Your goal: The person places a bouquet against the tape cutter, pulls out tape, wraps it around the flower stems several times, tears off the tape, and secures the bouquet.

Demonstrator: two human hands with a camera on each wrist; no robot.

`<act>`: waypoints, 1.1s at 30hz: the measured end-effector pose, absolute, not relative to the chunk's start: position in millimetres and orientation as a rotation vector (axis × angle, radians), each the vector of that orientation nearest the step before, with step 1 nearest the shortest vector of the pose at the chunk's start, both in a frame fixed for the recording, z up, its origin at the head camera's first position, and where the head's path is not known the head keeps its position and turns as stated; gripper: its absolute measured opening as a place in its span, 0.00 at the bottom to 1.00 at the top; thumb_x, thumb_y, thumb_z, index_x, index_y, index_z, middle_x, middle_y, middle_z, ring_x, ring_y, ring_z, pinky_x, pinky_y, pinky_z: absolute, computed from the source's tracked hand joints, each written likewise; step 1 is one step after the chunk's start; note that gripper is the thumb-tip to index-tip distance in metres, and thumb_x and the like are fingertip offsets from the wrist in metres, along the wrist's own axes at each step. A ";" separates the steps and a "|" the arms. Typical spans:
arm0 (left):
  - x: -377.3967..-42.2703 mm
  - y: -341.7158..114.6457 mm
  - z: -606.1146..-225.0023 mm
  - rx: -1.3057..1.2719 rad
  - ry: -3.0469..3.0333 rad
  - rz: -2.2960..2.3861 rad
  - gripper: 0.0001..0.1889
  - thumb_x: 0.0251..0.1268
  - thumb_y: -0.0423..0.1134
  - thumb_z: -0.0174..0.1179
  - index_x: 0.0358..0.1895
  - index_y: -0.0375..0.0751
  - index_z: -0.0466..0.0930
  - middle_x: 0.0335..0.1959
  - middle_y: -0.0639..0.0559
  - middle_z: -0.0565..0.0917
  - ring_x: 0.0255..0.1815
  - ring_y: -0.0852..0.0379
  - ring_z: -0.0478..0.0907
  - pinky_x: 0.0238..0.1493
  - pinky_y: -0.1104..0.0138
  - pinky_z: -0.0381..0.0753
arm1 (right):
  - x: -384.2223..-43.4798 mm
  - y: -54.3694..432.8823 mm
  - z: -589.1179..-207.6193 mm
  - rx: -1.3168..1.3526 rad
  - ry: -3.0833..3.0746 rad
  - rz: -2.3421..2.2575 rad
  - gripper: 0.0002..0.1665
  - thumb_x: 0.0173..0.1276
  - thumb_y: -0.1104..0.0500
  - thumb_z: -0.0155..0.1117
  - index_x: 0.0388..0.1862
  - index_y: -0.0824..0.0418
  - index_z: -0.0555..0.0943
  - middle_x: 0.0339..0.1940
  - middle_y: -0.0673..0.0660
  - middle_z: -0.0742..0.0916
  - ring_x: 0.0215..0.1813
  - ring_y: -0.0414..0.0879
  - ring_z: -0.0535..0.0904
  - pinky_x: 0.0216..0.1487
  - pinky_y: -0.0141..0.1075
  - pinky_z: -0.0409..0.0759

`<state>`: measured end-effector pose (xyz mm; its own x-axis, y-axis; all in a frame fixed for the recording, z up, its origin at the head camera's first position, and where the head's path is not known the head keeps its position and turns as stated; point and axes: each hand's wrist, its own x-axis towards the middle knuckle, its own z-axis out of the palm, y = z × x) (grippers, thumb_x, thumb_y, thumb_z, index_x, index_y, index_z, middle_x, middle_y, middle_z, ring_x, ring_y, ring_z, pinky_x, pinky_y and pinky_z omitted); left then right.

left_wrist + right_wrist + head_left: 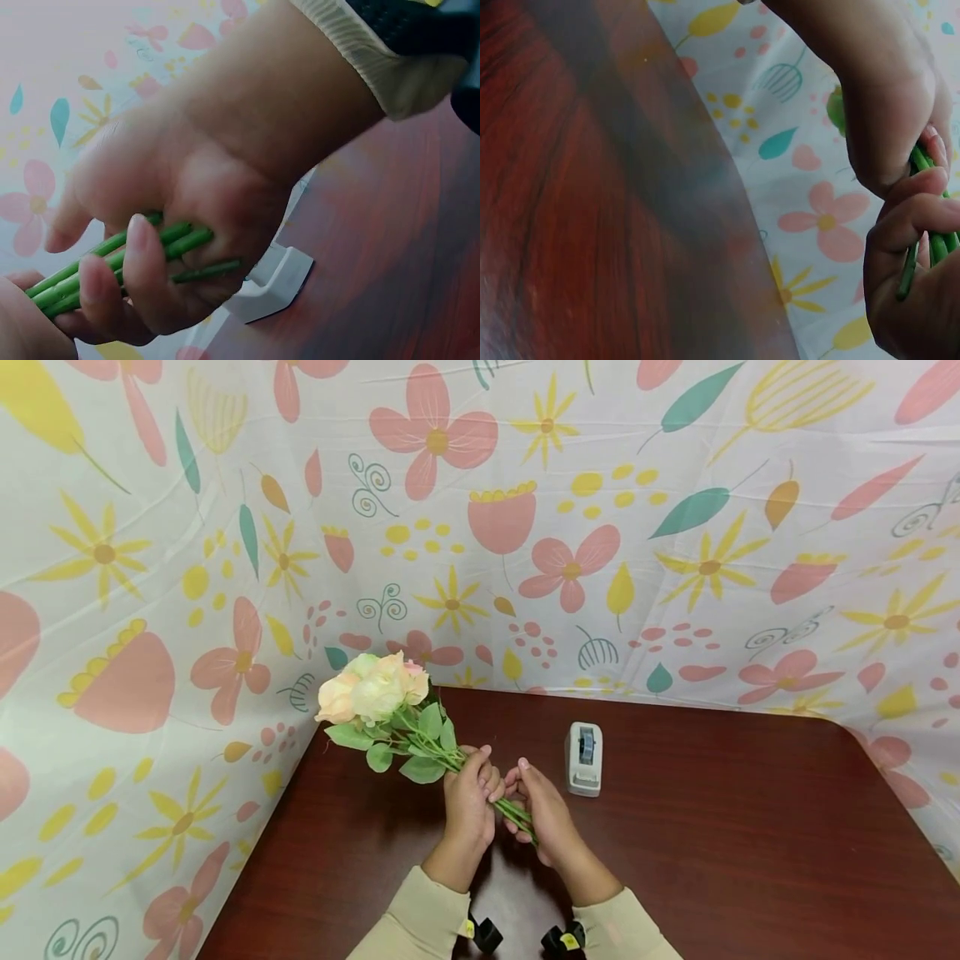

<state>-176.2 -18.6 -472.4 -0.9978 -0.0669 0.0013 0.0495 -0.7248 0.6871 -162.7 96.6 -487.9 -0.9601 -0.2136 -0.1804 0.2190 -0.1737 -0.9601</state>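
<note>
L hand (470, 793) rnd part-hidden stems (514, 814)

Makeshift booth or screened-off corner, staged-looking; whether inside home or office, cannot tell. White fabric sheet printed with pink, yellow and teal flowers (465, 556) hangs creased behind and along left side, wall-like. Dark red-brown wood-grain table (720, 810) meets it. White tape dispenser (584, 767) on top, office-style.

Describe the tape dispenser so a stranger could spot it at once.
On the dark reddish-brown table, look beyond and to the right of the right hand. There stands a compact white tape dispenser. Unlike the green-stemmed flowers being held, it touches no hand.
</note>
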 end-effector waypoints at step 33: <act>-177.1 -29.3 -480.3 -0.056 -1.777 -2.615 0.16 0.75 0.52 0.58 0.35 0.42 0.73 0.32 0.50 0.78 0.33 0.58 0.74 0.34 0.67 0.75 | -164.3 120.4 -465.3 -0.744 2.771 -1.022 0.12 0.81 0.51 0.53 0.35 0.52 0.74 0.21 0.44 0.71 0.23 0.36 0.66 0.30 0.31 0.68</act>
<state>-177.1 -29.3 -480.3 -0.9992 0.0369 0.0174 0.0026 -0.3680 0.9298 -164.3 120.4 -465.3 -0.8765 -0.4752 0.0768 -0.4113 0.6563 -0.6325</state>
